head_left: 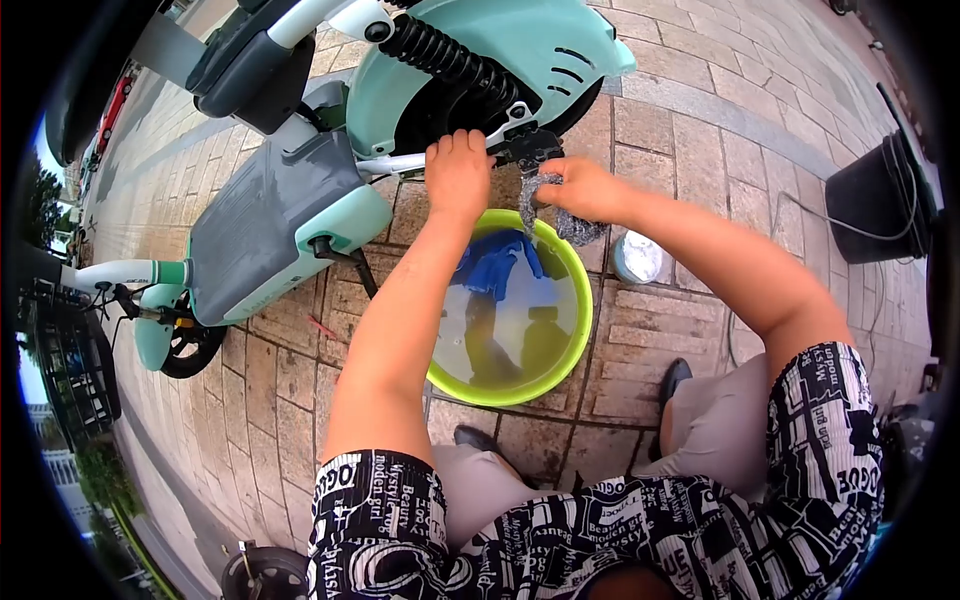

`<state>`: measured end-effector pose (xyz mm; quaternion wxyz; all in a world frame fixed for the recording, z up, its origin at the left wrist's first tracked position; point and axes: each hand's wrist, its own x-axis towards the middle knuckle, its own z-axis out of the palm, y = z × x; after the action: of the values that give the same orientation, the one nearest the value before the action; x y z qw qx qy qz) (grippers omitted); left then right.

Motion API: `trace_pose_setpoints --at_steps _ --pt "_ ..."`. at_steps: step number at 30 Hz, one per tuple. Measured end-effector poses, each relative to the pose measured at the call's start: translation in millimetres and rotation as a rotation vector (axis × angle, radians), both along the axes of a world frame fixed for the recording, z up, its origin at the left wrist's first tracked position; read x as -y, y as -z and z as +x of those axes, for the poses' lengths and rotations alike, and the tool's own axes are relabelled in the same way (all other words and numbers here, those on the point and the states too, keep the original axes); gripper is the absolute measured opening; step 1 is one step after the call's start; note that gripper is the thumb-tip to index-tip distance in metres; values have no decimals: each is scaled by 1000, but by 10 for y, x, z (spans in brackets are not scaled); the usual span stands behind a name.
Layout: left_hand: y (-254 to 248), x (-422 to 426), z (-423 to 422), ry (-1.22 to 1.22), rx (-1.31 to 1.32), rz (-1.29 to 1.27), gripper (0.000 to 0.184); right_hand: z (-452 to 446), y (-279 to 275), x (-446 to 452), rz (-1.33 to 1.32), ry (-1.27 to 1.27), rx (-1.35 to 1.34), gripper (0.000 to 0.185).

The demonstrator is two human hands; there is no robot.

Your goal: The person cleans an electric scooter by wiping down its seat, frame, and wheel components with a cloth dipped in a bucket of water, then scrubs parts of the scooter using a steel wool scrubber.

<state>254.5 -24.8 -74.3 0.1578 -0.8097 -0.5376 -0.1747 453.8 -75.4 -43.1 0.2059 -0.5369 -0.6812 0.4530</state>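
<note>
A teal and grey scooter (280, 215) stands tilted across the upper left. My left hand (460, 175) is wrapped over its white frame bar, near the black coil spring (445, 60). Against the black part (530, 148) at the bar's end, my right hand (580, 188) pinches a grey mesh scrubber (578, 230), whose loose part hangs over the rim of a lime-green basin (583, 300). Murky water fills the basin, with a blue cloth (495, 262) in it.
Right of the basin stands a small tub (640, 257) with white contents. A black bucket (872, 205) and a thin cable (850, 228) are at the far right. Part of a wheel (265, 573) shows at the lower left. Brick paving (640, 375) lies underneath.
</note>
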Motion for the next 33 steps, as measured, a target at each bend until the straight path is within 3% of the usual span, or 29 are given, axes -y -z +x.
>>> trace_pose_setpoints --at_steps 2,4,7,8,10,11,14,20,22,25,27,28,29,30,31,33 --pt "-69 -102 -162 132 6 -146 30 -50 36 53 175 -50 93 32" --pt "-44 -94 -253 157 0 -150 25 -68 -49 133 37 -155 153 34" --pt "39 23 -386 207 -58 125 34 -27 -7 248 -16 -274 177 52" --pt "54 89 -437 201 -65 123 34 -11 -8 276 -17 -281 170 52" --pt "52 236 -562 140 -33 182 49 11 31 333 -45 -426 224 58" --pt "47 327 -644 124 -30 94 60 2 81 343 -67 -475 250 63" --pt "64 548 -906 133 24 -15 59 -77 280 375 -43 -539 263 64" --pt "110 975 -1610 0 -310 54 57 -364 278 526 -148 -615 318 62" --pt "136 1097 -1612 -15 -193 -37 57 -487 320 608 -105 -568 200 64" --pt "205 1413 -1297 74 524 -326 57 -799 266 700 -13 -461 235 49" --pt "292 1571 -1023 -20 1556 -865 65 -1097 70 767 171 -330 244 46" --pt "191 1606 -900 -241 1946 -1113 68 -1266 36 773 230 -329 234 55" --pt "31 1623 -885 -192 2196 -1210 67 -1433 55 792 298 -292 198 59" --pt "-72 1595 -865 -117 2441 -1307 67 -1576 70 786 376 -254 165 64" --pt "-11 1555 -867 -191 2460 -1239 60 -1697 10 780 439 -243 127 70" --pt "77 1486 -1027 -5 2508 -1328 54 -1866 -40 815 537 -225 39 79"
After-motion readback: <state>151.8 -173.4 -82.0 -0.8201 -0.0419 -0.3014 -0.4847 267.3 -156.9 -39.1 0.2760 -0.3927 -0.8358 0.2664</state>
